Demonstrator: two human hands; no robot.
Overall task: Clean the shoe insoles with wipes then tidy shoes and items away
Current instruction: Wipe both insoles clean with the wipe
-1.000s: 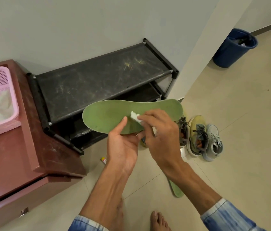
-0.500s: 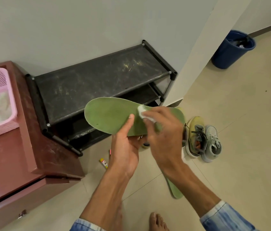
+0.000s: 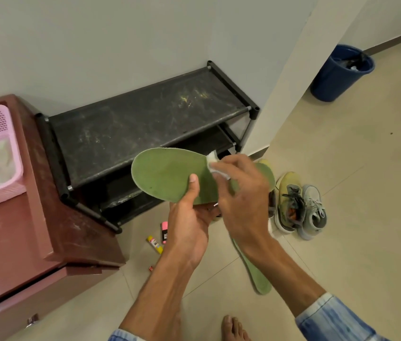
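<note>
Held mid-air above the floor: green insole (image 3: 170,175), pinched from below by left hand (image 3: 189,225), thumb on top. Dull, faintly spotted. Wipe (image 3: 215,164), pinched in right hand (image 3: 241,198), shifted from mid-sole toward the far edge — wiping underway, shoes (image 3: 298,205) untidied.
</note>
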